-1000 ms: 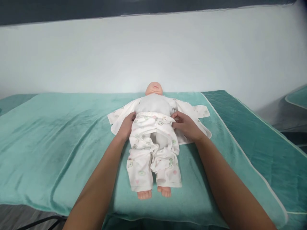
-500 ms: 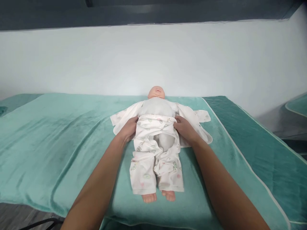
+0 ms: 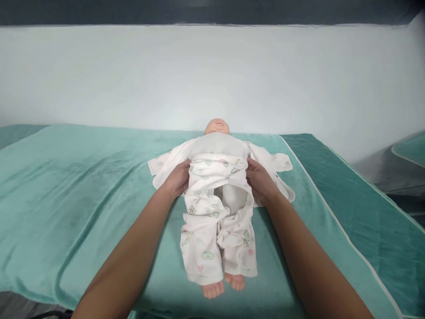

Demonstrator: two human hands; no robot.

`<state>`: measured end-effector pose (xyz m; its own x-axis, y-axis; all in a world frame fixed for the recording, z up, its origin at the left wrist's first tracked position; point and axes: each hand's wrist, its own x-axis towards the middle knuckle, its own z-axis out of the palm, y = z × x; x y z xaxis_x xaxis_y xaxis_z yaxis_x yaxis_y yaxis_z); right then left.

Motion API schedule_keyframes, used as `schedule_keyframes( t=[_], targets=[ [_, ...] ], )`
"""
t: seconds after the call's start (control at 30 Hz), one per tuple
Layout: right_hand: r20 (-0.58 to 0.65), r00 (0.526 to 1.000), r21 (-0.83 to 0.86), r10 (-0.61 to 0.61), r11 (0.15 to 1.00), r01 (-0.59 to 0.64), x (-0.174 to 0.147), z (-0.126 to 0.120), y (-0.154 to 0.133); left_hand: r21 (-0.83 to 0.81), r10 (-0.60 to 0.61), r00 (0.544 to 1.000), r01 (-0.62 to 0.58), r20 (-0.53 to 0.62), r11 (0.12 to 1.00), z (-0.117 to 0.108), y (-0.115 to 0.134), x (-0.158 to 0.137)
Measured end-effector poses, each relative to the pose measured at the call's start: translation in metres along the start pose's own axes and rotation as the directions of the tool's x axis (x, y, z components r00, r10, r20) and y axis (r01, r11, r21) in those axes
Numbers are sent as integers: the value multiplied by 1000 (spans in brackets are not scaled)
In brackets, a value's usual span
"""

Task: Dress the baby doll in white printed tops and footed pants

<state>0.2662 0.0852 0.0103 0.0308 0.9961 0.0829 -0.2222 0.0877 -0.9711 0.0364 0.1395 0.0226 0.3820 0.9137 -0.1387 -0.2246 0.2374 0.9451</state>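
Note:
A baby doll (image 3: 217, 126) lies on its back, its head toward the wall and its bare feet (image 3: 213, 289) toward me. White printed pants (image 3: 202, 212) cover its legs up to the waist, with an open crotch showing the pale body. My left hand (image 3: 179, 178) is closed at the left side of the waistband, fingertips partly tucked behind the cloth. On the opposite side my right hand (image 3: 261, 180) grips the waistband edge the same way. Beneath the doll a white printed shirt (image 3: 265, 159) lies spread, both sleeves stretched outward.
A light teal blanket (image 3: 83, 190) covers the bed under the doll, with folds at the left. Darker teal cloth (image 3: 372, 221) shows at the right. A white wall (image 3: 133, 75) rises behind the bed. Grey floor (image 3: 20, 305) shows at the lower left.
The pants' waistband is slightly higher on the doll's belly, and its hips and legs appear a little raised. The feet sit lower in view. Both hands keep their grip at the sides.

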Motion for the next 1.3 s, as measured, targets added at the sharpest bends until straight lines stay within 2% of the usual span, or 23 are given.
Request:
schedule_keyframes(
  t=[0.1, 0.2, 0.27, 0.37, 0.47, 0.57, 0.67, 0.73, 0.83, 0.9, 1.0, 1.13, 1.3],
  targets=[
    [1, 1000, -51, -24, 998, 24, -1, -6, 3, 230, 157, 984, -134, -84, 964, 1, 1, -5],
    [-12, 998, -136, -64, 989, 62, -1, -8, 7, 467, 319, 938, -223, -137, 856, 0, 0, -6],
    [-25, 994, -228, -108, 969, 100, 0, -9, 9, 494, 375, 906, -239, -198, 836, -3, -3, -6],
    [-76, 980, -414, -183, 900, 136, 2, -11, 11, 448, 442, 857, -297, -264, 843, -7, -6, -5],
    [-170, 958, -570, -229, 816, 94, 2, -11, 9, 477, 531, 816, -382, -229, 792, -8, -5, -7],
    [-244, 942, -599, -229, 800, 39, 1, -9, 8, 532, 596, 792, -451, -132, 717, -6, -2, -10],
    [-265, 951, -493, -159, 870, 8, 1, -7, 8, 557, 599, 799, -478, -46, 680, -4, 1, -12],
    [-271, 949, -448, -161, 894, 24, 1, -5, 8, 569, 580, 815, -471, -12, 674, -4, 2, -12],
    [-310, 888, -480, -340, 862, 163, -1, -2, 2, 582, 542, 840, -456, 30, 673, -5, 3, -12],
    [-243, 863, -499, -443, 820, 280, -4, 1, -4, 590, 513, 855, -452, 73, 670, -6, 6, -12],
    [-35, 893, -498, -450, 783, 374, -7, 3, -12, 619, 458, 879, -433, 131, 655, -5, 12, -12],
    [95, 912, -541, -399, 748, 384, -8, -2, -19, 644, 405, 902, -399, 148, 653, -4, 20, -13],
    [214, 922, -606, -323, 696, 385, -3, -11, -24, 634, 422, 892, -421, 160, 649, -5, 20, -9]
  ],
)
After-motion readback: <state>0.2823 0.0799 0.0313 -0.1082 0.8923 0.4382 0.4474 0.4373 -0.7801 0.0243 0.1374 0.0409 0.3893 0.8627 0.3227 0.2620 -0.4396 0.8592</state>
